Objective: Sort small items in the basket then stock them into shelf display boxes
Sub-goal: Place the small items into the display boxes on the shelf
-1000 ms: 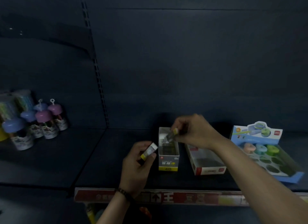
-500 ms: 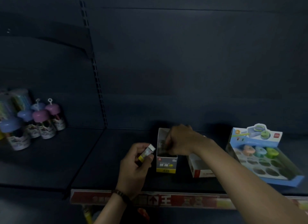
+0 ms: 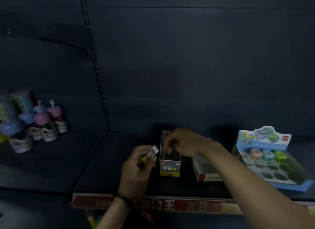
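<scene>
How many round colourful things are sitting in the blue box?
3, side by side in the back row of the blue box: pink one left, teal one middle, green one right. The other holes look empty.

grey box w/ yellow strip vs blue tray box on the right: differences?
The grey box is narrow and deep; the blue display box is wide and shallow, with round wells and a raised header card. The right hand reaches into the grey box, the left hand holds a small packet beside it; nothing touches the blue display box. Both sit open-topped on the same shelf.
</scene>
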A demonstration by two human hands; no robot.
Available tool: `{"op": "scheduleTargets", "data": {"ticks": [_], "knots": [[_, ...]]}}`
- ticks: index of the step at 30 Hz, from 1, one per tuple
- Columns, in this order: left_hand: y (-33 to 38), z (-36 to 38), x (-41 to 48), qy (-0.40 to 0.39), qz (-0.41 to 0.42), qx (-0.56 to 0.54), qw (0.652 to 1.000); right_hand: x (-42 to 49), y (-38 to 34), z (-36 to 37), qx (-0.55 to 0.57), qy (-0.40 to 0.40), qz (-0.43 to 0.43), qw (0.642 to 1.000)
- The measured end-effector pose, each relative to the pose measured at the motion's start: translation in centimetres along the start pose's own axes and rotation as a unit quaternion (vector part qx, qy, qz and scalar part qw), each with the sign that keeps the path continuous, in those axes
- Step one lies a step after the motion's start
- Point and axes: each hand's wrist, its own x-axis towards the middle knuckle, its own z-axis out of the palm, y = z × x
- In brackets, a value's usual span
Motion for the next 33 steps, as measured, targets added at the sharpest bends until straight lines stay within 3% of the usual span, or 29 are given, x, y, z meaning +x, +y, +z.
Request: {"op": "scheduleTargets", "data": {"ticks": [4,12,23,28,31,33], "knots": [[-0.4,-0.4,0.2,0.024,0.050,0.053,0.997,-1.3,-0.7,0.4,0.096,0.143,-0.079,0.982],[-0.5,-0.6,0.0,0.031,0.065,0.051,0.996,-1.5,-1.9,2.1,0.084,0.147,-0.089,0.981],[0.1,-0.4,0.0,0.046,0.013,-0.042,0.998,-0.8,-2.3,3.0,0.232,0.223,-0.076,0.944],[0.5,-0.3,-0.3,0.058,0.039,-0.073,0.995,-1.2,-2.7,3.5,0.238,0.191,-0.107,0.946],[0.4,0.0,-0.2,0.042,0.023,-0.021,0.999,-1.1,-1.9,1.8,0.231,0.273,-0.099,0.929],[0.1,0.0,0.0,0.019,0.046,0.044,0.998,-1.4,-1.1,-0.1,0.149,0.256,-0.047,0.954]]}}
